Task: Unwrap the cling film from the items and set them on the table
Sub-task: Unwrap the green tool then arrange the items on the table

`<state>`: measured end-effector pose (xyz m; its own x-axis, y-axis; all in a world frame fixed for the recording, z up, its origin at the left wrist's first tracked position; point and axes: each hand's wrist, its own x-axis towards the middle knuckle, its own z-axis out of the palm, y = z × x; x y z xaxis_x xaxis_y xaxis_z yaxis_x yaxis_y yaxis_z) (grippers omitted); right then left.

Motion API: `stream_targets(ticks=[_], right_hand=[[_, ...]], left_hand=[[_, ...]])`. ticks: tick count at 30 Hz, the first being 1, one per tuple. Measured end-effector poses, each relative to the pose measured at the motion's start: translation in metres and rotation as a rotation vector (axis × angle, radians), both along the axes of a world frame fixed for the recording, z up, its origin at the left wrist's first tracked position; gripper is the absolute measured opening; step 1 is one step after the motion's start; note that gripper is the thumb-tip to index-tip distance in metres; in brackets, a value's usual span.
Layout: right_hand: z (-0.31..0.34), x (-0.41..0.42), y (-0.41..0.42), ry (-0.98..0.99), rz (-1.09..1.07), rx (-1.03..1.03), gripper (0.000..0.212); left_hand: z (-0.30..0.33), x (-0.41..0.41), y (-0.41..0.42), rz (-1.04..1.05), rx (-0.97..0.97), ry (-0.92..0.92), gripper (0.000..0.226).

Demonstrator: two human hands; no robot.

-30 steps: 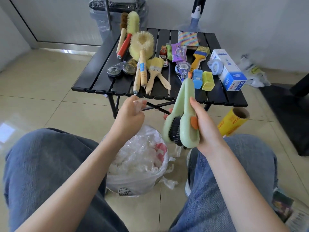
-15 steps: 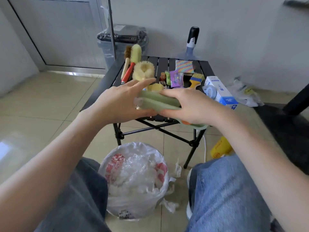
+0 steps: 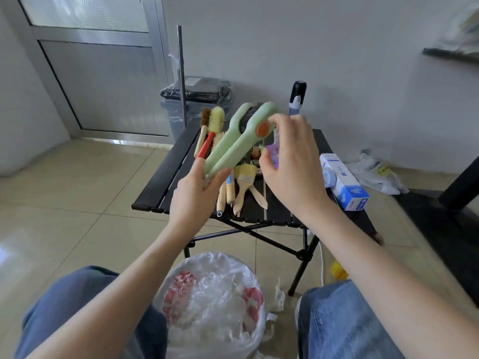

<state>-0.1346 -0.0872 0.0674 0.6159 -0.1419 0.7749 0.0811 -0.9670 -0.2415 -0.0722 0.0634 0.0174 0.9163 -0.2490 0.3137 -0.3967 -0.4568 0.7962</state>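
A pale green brush (image 3: 234,145) with dark bristles and an orange button is held slanted in the air above the black slatted table (image 3: 166,174). My left hand (image 3: 198,193) grips the lower handle end. My right hand (image 3: 290,161) is at its upper end, fingertips by the orange button, fingers loosely bent; whether it holds the brush or film is unclear. No cling film on the brush is plainly visible. Several wooden paint brushes (image 3: 243,185) and scrub brushes (image 3: 215,123) lie on the table behind it.
A white plastic bag (image 3: 212,299) full of crumpled film sits on the floor between my knees. A blue-and-white box (image 3: 344,182) lies at the table's right edge. A grey bin (image 3: 197,99) stands behind the table, and a yellow roll (image 3: 338,272) lies on the floor.
The green brush went from level in front of me to slanted with its head up and away. My left hand took the handle end; my right hand moved to the head.
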Motion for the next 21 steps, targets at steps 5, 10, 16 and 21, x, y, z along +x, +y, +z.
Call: stream_targets(ticks=[5,10,16,21], right_hand=[[-0.001,0.011,0.016,0.527,0.223,0.852,0.038],[-0.007,0.056,0.015,0.386,0.253,1.095,0.048],[-0.011,0.103,-0.007,0.358,0.158,1.084,0.04],[-0.018,0.142,-0.045,0.389,0.134,0.969,0.04]], left_hand=[[-0.001,-0.008,-0.032,0.017,-0.159,0.092,0.023],[-0.006,0.002,-0.056,-0.029,-0.131,0.088,0.036],[-0.01,0.04,-0.076,-0.161,0.085,-0.046,0.054],[0.007,0.098,-0.072,-0.463,0.008,0.066,0.045]])
